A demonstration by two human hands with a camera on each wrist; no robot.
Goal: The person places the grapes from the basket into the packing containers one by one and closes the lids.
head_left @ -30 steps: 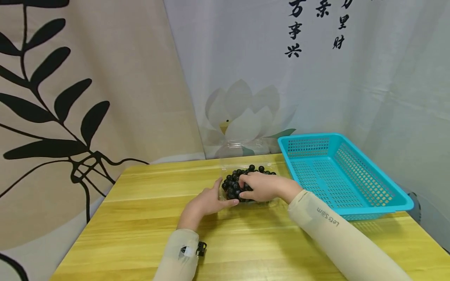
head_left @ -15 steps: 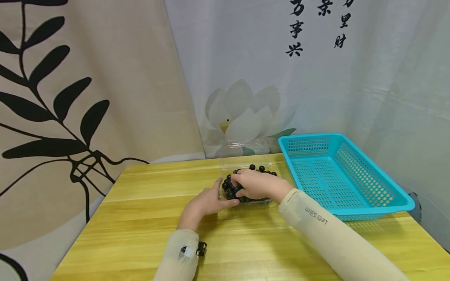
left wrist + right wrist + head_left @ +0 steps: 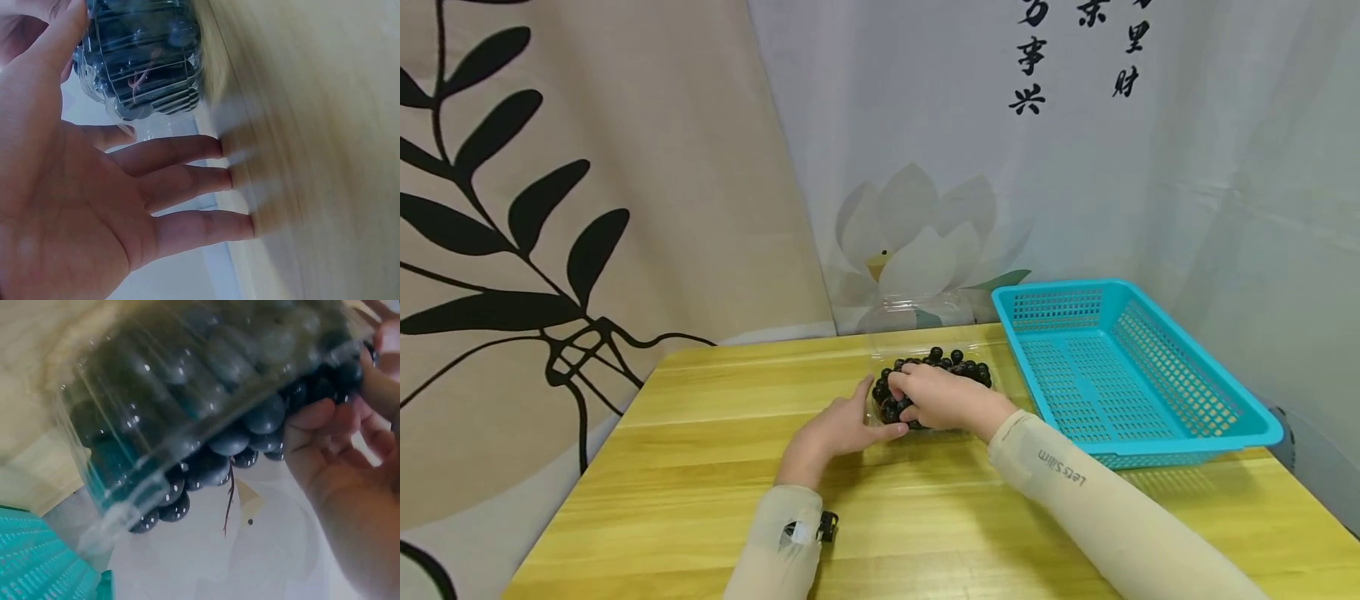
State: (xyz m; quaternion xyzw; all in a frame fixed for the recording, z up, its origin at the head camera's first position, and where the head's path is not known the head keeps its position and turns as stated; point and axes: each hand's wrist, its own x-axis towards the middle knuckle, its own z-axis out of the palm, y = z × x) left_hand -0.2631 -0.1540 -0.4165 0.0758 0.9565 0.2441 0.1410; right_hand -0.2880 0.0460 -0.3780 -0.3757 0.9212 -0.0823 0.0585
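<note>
Dark grapes fill a clear plastic box on the table, with its transparent lid raised behind. At the box's front left corner is my left hand, thumb along the front and index finger up the side. Its other three fingers stretch out straight, tips at the tabletop in the left wrist view. My right hand reaches into the box from above, fingers and thumb curled on the grapes; some fingertips are hidden. In the right wrist view a thin bare stem hangs out beside the grapes.
A turquoise plastic basket with perforated walls stands right of the box, near my right forearm. The wooden table extends to a printed curtain at the back.
My right hand has shifted left across the grapes, uncovering some at the box's right side. My left hand has kept its place at the corner.
</note>
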